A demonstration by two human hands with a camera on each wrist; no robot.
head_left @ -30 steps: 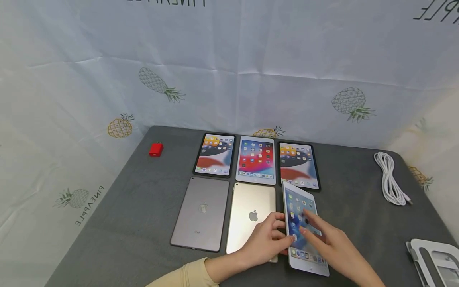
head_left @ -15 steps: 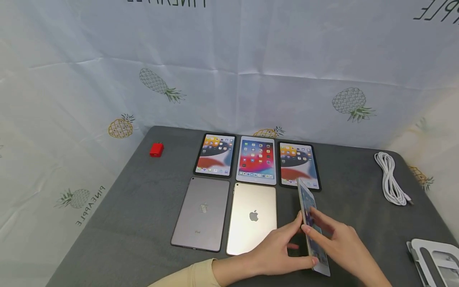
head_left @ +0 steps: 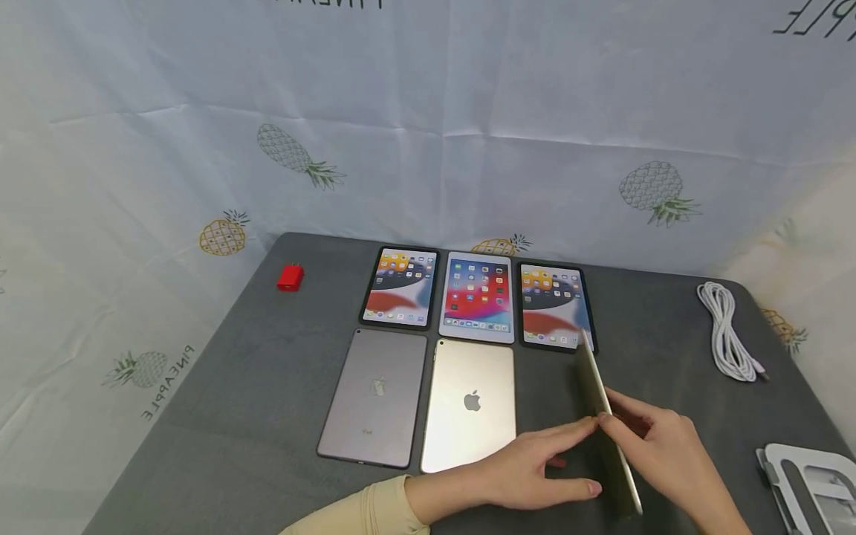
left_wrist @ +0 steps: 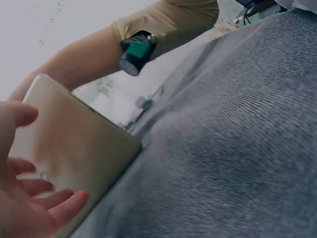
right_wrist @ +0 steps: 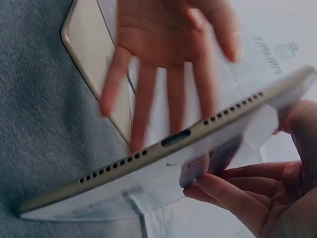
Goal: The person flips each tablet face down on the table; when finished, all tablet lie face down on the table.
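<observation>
Beneath both hands, a dark grey table [head_left: 254, 416]. Left of them, a grey tablet [head_left: 373, 397] and gold tablet [head_left: 471, 401], backs up; beyond, three screen-up tablets [head_left: 476, 297], rightmost partly hidden behind the held tablet [head_left: 618, 475], tilted steeply between hands. Rightward, a white stand [head_left: 814, 483]. Left hand [head_left: 535, 468] outstretched beside its back, contact unclear; right hand [head_left: 669, 446] pinching its edge. Farther right, a white cable [head_left: 729, 342]; far left, a red charger [head_left: 290, 278].

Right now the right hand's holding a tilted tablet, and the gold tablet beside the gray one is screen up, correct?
No: in the head view the gold tablet beside the gray one lies back up. The right hand does hold a tilted tablet.
</observation>
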